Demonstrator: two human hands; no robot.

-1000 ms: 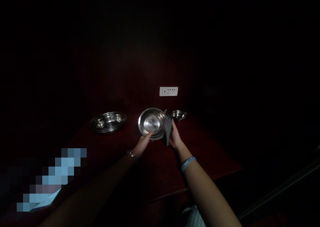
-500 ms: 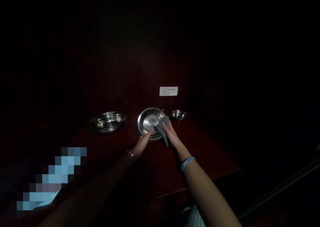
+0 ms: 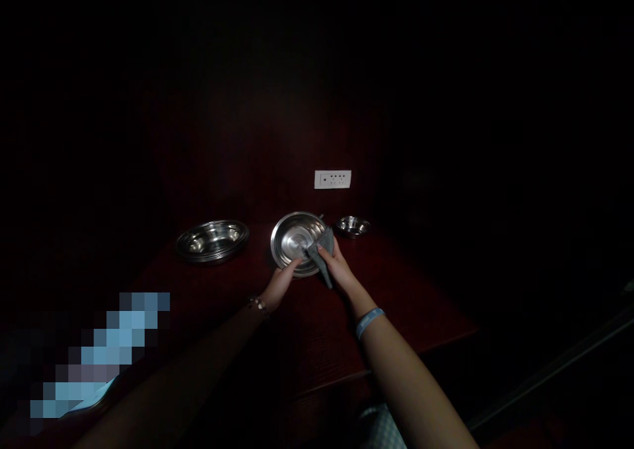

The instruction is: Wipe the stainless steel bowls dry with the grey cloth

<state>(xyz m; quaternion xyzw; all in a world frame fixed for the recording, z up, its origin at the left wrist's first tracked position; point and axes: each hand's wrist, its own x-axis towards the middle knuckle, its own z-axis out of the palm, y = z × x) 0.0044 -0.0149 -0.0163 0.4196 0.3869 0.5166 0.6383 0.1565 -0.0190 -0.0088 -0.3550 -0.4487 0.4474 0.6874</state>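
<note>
A shiny metal bowl is tilted toward me above the dark red table. My left hand grips its near rim, thumb over the inside edge and the other fingers hidden beneath. At the bowl's right side, my right hand is closed on a grey cloth, which lies over the rim and inner wall. One corner of the cloth hangs down below the bowl. The fingertips of the right hand are covered by the cloth or the bowl.
Stacked metal basins rest on the table to the left. Behind my right hand stands a smaller metal bowl. A white power socket is on the back wall. A lit, pixelated bluish object lies at lower left.
The whole view has shifted very slightly. Both hands keep their hold on the bowl and cloth, with the right thumb moved a touch on the cloth.
</note>
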